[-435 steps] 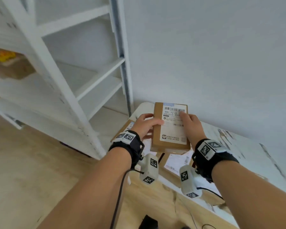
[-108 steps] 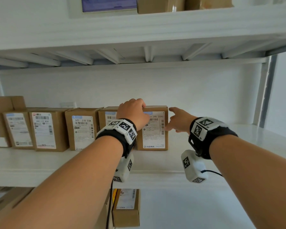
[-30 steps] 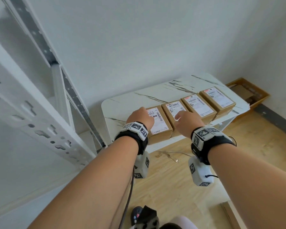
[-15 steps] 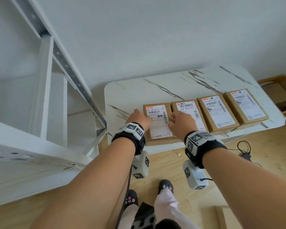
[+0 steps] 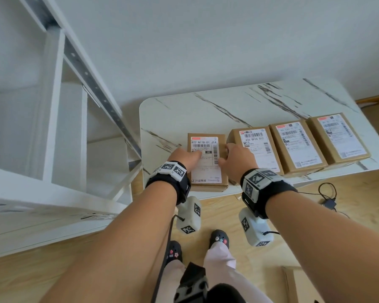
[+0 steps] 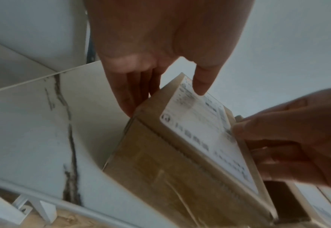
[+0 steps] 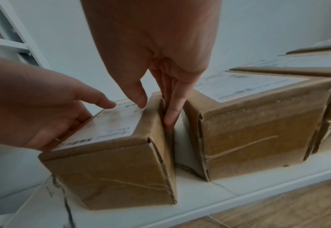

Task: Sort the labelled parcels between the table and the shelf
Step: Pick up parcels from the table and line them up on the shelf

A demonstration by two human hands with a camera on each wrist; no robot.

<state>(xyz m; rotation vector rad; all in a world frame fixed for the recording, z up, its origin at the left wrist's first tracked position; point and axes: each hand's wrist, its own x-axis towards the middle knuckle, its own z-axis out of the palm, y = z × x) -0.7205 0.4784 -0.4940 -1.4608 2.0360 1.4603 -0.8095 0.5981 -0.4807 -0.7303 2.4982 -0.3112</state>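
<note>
Here, gripping leftmost parcel with both hands, three boxes at three o'clock awaiting sorting.

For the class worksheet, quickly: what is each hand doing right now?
Left hand: grips the leftmost parcel, thumb on top, fingers down its left side.
Right hand: grips the same parcel's right side.

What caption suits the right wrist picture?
Both hands grip the leftmost parcel, right fingers in the gap beside its neighbour.
</note>
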